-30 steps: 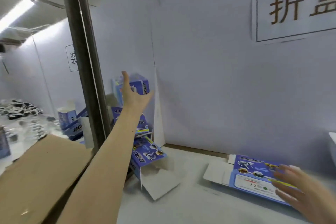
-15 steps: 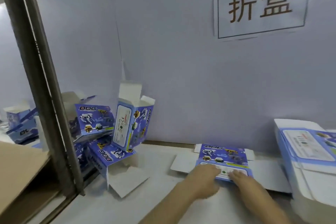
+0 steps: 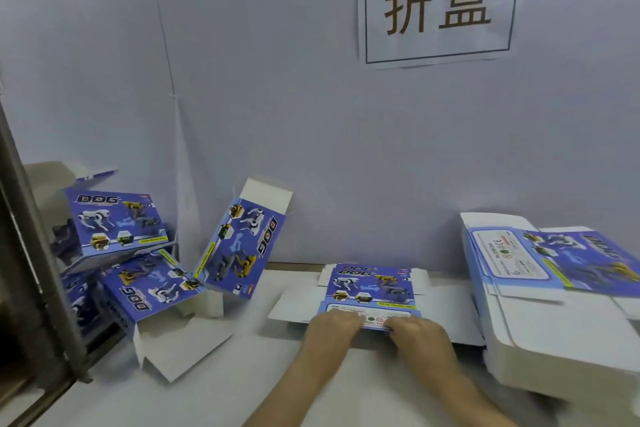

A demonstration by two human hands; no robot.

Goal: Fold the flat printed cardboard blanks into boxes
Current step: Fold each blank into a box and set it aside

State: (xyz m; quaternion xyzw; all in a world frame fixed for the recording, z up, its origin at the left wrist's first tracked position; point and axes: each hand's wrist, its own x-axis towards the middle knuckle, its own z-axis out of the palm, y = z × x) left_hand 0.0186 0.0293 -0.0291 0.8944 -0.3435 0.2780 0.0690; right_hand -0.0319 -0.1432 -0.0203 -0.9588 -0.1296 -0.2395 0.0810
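- Head view: my left hand (image 3: 330, 326) and right hand (image 3: 417, 333) sit side by side, just apart, on the near edge of a flat blank (image 3: 370, 286) lying printed side up on the table (image 3: 207, 392).
- Bent fingers cover that edge; whether they pinch it I cannot tell.
- A stack of blanks (image 3: 554, 333) lies to its right; folded boxes (image 3: 239, 246) lean at left.

Worn on the head, looking forward and down, near the flat blank (image 3: 372, 288). Facing the wall (image 3: 277, 114) just behind that blank, with the sign (image 3: 438, 5) above it, slightly right.
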